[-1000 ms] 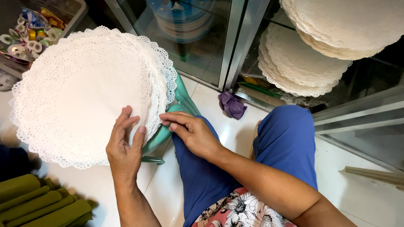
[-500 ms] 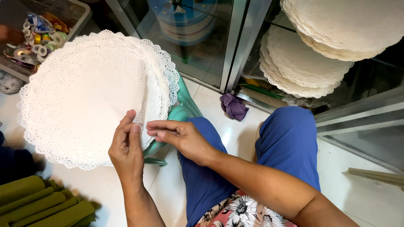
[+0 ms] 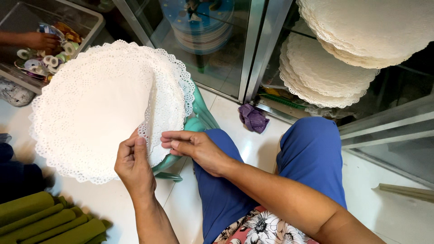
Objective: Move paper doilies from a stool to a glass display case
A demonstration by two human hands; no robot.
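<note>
A stack of large round white paper doilies [image 3: 90,108] with lacy edges lies on a green plastic stool [image 3: 199,119]. My left hand [image 3: 133,165] pinches the near right edge of the top doily and curls it upward. My right hand [image 3: 194,149] hovers beside it, fingers together and pointing left, close to the lifted edge but holding nothing that I can see. My legs in blue trousers [image 3: 312,153] rest on the white tiled floor.
More doily stacks [image 3: 361,27] sit on shelves behind glass doors [image 3: 212,40] at the upper right. A purple cloth [image 3: 253,118] lies on the floor. Another person's hand [image 3: 38,40] reaches into a clear bin of ribbon rolls [image 3: 54,49]. Green rolled fabric [image 3: 45,221] lies bottom left.
My left hand has gone from lying flat on the stack to pinching and lifting the top doily's edge. My right hand has drawn slightly back from the edge.
</note>
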